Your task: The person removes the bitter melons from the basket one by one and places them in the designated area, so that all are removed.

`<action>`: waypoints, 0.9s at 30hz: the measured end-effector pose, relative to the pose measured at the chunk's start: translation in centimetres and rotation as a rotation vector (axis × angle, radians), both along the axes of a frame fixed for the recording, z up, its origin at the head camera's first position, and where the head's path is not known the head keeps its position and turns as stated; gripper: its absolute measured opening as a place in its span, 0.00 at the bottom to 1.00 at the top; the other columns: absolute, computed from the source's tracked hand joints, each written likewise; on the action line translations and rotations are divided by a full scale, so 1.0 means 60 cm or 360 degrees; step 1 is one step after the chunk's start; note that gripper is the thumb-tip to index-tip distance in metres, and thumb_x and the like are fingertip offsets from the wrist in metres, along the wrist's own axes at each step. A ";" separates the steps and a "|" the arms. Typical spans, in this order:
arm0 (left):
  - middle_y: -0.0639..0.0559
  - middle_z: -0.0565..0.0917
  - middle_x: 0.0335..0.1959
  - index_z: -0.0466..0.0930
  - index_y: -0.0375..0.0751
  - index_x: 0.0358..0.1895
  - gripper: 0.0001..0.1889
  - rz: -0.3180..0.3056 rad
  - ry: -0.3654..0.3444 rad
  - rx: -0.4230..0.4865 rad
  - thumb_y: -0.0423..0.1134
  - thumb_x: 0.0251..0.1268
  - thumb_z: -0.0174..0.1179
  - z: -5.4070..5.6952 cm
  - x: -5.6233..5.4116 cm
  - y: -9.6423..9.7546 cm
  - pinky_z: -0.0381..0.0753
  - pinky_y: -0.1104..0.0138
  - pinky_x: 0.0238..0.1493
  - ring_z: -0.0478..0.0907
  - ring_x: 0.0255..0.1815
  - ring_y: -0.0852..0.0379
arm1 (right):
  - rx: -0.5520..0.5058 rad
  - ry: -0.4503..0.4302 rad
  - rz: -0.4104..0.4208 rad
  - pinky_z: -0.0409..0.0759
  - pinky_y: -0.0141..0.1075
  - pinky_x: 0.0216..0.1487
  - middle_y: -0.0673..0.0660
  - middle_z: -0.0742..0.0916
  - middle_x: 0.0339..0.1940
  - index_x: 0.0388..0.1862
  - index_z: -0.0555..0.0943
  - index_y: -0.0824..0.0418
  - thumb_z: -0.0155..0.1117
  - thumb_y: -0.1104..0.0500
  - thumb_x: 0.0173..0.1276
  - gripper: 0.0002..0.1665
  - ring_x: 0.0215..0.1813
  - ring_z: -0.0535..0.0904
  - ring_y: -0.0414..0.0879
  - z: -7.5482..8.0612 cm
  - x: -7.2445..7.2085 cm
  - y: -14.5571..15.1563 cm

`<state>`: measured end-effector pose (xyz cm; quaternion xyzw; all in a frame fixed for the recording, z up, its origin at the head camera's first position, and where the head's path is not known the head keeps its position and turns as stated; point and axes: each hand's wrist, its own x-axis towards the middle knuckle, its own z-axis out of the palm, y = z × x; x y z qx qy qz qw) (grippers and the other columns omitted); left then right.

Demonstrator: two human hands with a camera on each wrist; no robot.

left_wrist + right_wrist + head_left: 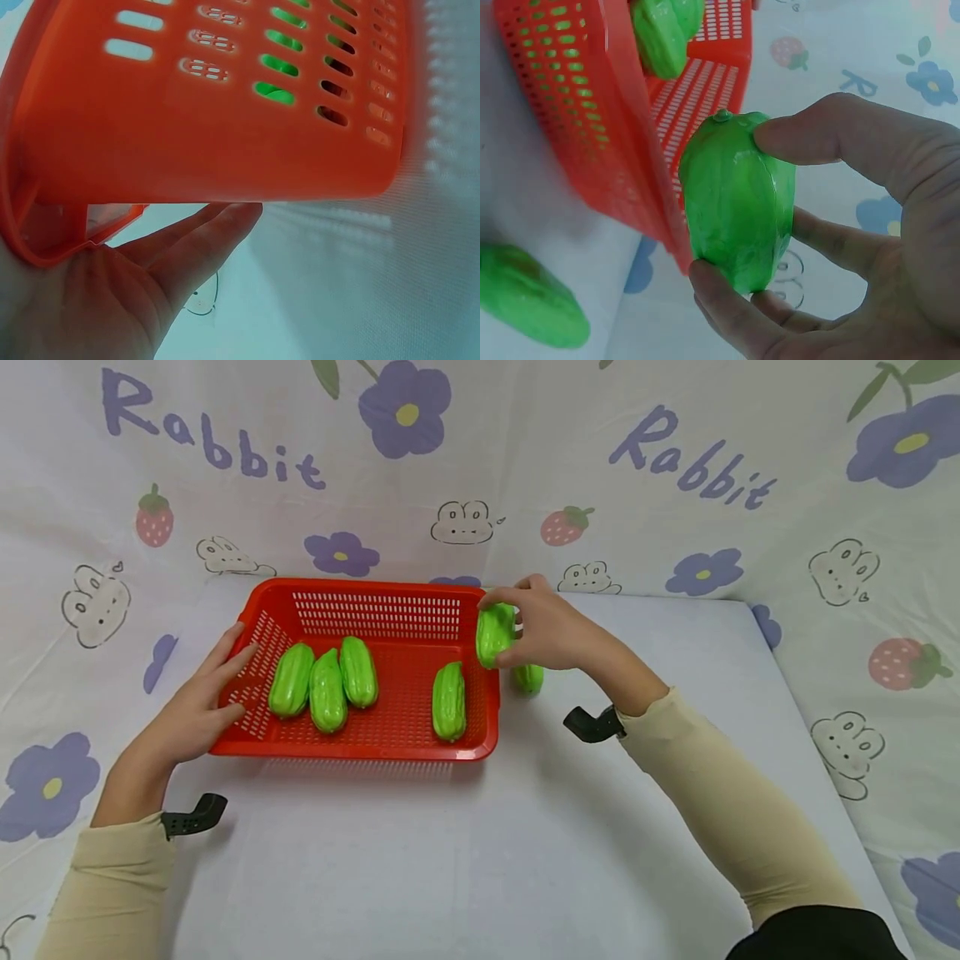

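My right hand (551, 622) pinches a glossy green oblong vegetable (493, 637) with shallow ridges, thumb and fingertips on its opposite ends. It is held over the right rim of a red plastic basket (397, 750). At the basket's left end, my left hand (197, 706) grips the rim, and in the left wrist view its fingers (217, 232) reach along the outer wall. Inside the basket, a cluster of similar green vegetables (327, 691) lies to the left, and a single green vegetable (449, 702) lies near the right wall.
Another green vegetable (529, 678) lies on the white table (420, 860) just right of the basket, partly hidden by my right hand in the head view. Behind the table hangs a white cloth (517, 452) printed with rabbits, flowers and strawberries.
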<state>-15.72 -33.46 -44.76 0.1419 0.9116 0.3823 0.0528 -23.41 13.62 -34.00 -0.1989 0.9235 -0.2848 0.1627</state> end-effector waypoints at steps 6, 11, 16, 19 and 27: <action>0.48 0.36 0.92 0.52 0.31 0.87 0.45 0.0006 0.0008 0.0004 0.19 0.65 0.55 -0.002 0.002 0.000 0.51 0.26 0.77 0.34 0.90 0.37 | 0.0013 0.0010 -0.0044 0.89 0.53 0.55 0.66 0.69 0.73 0.75 0.79 0.52 0.81 0.58 0.61 0.41 0.63 0.81 0.62 -0.003 0.000 0.024; 0.49 0.35 0.92 0.52 0.32 0.87 0.45 0.0011 0.0002 -0.0004 0.19 0.66 0.56 -0.005 0.002 -0.001 0.51 0.26 0.77 0.34 0.90 0.37 | 0.0029 0.0008 -0.0057 0.87 0.55 0.58 0.66 0.69 0.72 0.74 0.79 0.53 0.79 0.60 0.61 0.40 0.64 0.81 0.63 -0.008 -0.005 0.047; 0.49 0.36 0.92 0.52 0.32 0.87 0.45 0.0010 0.0001 -0.0006 0.19 0.66 0.56 -0.006 0.003 -0.004 0.52 0.26 0.77 0.34 0.90 0.37 | 0.0018 -0.0019 -0.0082 0.87 0.56 0.59 0.67 0.69 0.71 0.73 0.80 0.54 0.77 0.62 0.61 0.39 0.64 0.81 0.64 -0.016 -0.011 0.070; 0.49 0.35 0.92 0.52 0.32 0.87 0.45 0.0010 0.0000 -0.0008 0.19 0.66 0.56 -0.006 0.003 -0.005 0.52 0.25 0.76 0.34 0.90 0.37 | 0.0009 -0.0036 -0.0087 0.87 0.56 0.60 0.68 0.68 0.71 0.74 0.80 0.55 0.77 0.62 0.62 0.39 0.64 0.81 0.64 -0.020 -0.013 0.081; 0.50 0.35 0.92 0.52 0.34 0.87 0.45 0.0025 -0.0007 -0.0026 0.20 0.66 0.56 -0.004 0.001 -0.003 0.55 0.25 0.75 0.35 0.90 0.37 | 0.0032 -0.0040 -0.0079 0.85 0.57 0.61 0.70 0.66 0.75 0.74 0.79 0.55 0.77 0.64 0.63 0.39 0.65 0.81 0.65 -0.021 -0.017 0.107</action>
